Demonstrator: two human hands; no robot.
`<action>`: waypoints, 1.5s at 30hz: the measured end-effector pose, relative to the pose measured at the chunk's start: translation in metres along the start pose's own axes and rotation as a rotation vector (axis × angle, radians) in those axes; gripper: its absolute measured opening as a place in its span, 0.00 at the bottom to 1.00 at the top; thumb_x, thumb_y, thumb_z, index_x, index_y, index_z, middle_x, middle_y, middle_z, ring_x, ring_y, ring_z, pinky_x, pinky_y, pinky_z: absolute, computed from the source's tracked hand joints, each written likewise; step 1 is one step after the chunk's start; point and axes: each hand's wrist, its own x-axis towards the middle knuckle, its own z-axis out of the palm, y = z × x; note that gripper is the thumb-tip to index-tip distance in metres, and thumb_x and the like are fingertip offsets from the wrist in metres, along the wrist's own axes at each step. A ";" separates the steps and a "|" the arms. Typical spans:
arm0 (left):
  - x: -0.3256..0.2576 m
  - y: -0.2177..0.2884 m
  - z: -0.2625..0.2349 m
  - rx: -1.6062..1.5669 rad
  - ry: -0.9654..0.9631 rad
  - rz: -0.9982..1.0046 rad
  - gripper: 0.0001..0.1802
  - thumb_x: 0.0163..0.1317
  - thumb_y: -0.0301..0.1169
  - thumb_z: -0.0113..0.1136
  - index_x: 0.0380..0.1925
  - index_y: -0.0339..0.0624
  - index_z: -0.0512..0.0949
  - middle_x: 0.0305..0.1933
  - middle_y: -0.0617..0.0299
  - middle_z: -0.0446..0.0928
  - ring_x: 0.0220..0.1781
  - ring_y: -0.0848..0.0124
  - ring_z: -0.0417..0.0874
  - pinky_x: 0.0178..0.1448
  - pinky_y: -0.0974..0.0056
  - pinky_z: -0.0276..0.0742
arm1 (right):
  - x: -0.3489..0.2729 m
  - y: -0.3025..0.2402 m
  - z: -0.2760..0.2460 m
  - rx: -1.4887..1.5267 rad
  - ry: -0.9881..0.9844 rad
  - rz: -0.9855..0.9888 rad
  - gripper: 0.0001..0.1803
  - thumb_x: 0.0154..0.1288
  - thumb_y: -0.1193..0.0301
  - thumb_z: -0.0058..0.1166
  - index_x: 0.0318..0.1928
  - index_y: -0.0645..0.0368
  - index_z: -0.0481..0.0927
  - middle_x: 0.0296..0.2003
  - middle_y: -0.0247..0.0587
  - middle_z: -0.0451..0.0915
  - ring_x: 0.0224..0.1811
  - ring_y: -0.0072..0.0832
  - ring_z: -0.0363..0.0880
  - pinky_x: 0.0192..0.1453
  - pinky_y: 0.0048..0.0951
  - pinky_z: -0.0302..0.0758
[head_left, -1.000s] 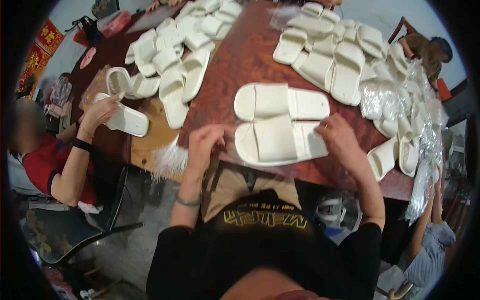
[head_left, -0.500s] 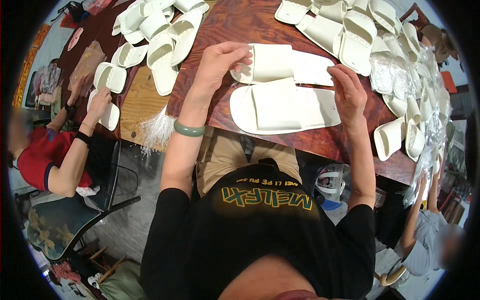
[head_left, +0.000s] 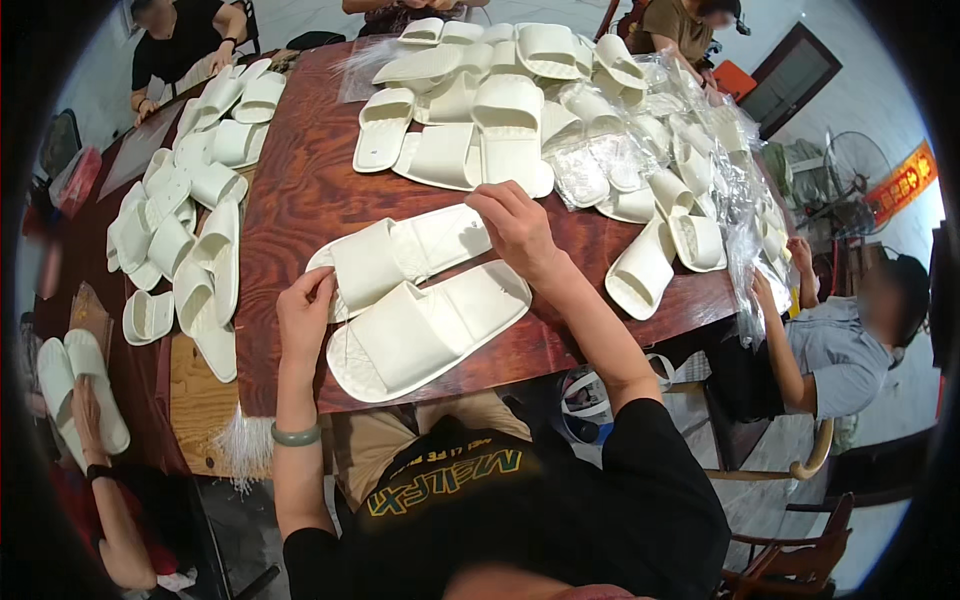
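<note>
A pair of white open-toe slippers lies side by side near the table's front edge, the far slipper (head_left: 366, 262) touching the near slipper (head_left: 398, 338). Their toes point left and their heels right. My left hand (head_left: 302, 312) is at the far slipper's toe, thumb and fingers pinched together. Over that slipper's heel, my right hand (head_left: 520, 232) is also closed in a pinch, its fingertips pointing left. What either pinch holds, if anything, is too small to make out. Fine thread-like lines show across the slippers between the straps.
More white slippers (head_left: 465, 150) are heaped at the back of the wooden table (head_left: 300, 150), some under clear plastic (head_left: 740, 240) on the right. Another slipper pile (head_left: 175, 225) lies left. White threads (head_left: 248, 450) hang from the left corner. Several co-workers sit around.
The view has swung, showing more of the table's far side. My left hand has gone from above the far slipper to its toe edge; my right hand has shifted over its heel.
</note>
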 end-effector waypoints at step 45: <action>0.002 0.010 -0.004 0.049 -0.057 0.119 0.12 0.54 0.32 0.60 0.38 0.40 0.82 0.30 0.51 0.81 0.30 0.63 0.83 0.36 0.64 0.76 | 0.033 -0.059 0.097 1.531 -0.510 1.371 0.12 0.63 0.80 0.46 0.47 0.68 0.76 0.42 0.45 0.80 0.40 0.28 0.82 0.44 0.28 0.80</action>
